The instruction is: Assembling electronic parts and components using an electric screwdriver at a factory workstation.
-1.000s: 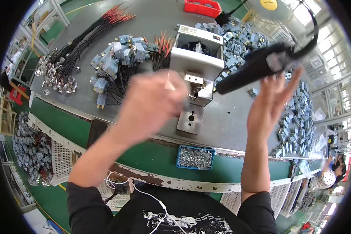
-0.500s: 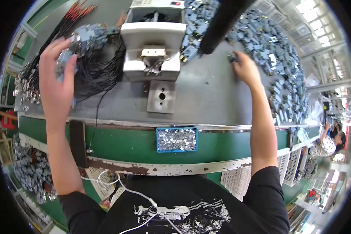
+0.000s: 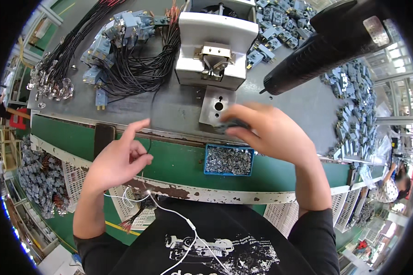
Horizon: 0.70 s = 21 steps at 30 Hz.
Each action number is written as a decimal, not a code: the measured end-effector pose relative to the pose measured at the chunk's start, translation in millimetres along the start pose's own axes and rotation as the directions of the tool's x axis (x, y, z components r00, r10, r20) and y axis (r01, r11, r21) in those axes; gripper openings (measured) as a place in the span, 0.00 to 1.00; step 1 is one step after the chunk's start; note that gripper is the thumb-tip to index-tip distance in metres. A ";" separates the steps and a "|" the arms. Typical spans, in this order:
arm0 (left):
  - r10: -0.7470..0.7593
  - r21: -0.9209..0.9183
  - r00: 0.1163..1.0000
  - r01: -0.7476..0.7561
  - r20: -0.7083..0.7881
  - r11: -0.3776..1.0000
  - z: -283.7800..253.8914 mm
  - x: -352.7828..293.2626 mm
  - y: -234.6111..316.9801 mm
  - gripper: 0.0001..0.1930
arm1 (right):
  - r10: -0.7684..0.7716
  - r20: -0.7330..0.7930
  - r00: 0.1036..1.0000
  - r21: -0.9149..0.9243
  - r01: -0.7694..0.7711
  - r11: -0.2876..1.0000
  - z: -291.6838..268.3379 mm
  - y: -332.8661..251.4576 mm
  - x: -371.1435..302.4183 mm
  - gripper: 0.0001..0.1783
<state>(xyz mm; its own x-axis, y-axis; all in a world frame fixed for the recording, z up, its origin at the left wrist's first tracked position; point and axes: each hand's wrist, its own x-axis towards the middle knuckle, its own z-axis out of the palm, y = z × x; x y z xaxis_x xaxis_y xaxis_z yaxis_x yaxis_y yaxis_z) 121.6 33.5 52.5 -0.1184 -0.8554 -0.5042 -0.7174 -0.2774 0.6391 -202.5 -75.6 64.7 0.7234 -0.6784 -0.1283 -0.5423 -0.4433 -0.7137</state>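
Observation:
My left hand is in front of the table's edge, forefinger stretched out and the other fingers curled toward the thumb. A thin black wire runs down from the bundle to these fingers, which appear closed on its lower end. My right hand, slightly blurred, pinches a small grey-blue plastic block, mostly hidden by the fingers. It hovers at the right front of a metal plate with holes. Behind the plate stands a white bench machine with a metal fixture on its front.
A blue tray of small metal parts sits at the front edge. Black wires with grey-blue blocks lie at left. More blocks pile up at right. A black handheld tool hangs over the right side.
My left hand has left the wired blocks and come down to the table's edge, by the wire. My right hand has moved from the right pile toward the metal plate with a block.

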 end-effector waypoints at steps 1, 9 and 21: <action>0.058 -0.159 0.997 -0.051 0.044 0.986 2.0 1.9 6.7 0.35 | -0.021 -0.010 1.000 -0.152 0.019 0.988 6.1 3.4 8.8 0.14; 0.584 -0.021 0.812 -0.584 -0.008 0.812 20.5 21.8 23.6 0.09 | -0.112 -0.264 0.958 -0.229 0.051 0.972 32.7 6.5 24.8 0.16; 0.880 0.308 0.471 -0.830 -0.059 0.465 36.3 76.9 55.7 0.14 | 0.047 -0.143 0.989 0.221 -0.014 0.975 21.2 -37.2 -47.0 0.29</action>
<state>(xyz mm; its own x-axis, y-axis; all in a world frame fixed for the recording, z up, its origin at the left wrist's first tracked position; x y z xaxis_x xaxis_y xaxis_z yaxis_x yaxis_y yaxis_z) 47.7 -31.9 28.2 -0.6470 -0.6727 0.3590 -0.4463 0.7158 0.5371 -207.3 -14.8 82.7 0.6286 -0.7753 -0.0618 -0.4446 -0.2931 -0.8464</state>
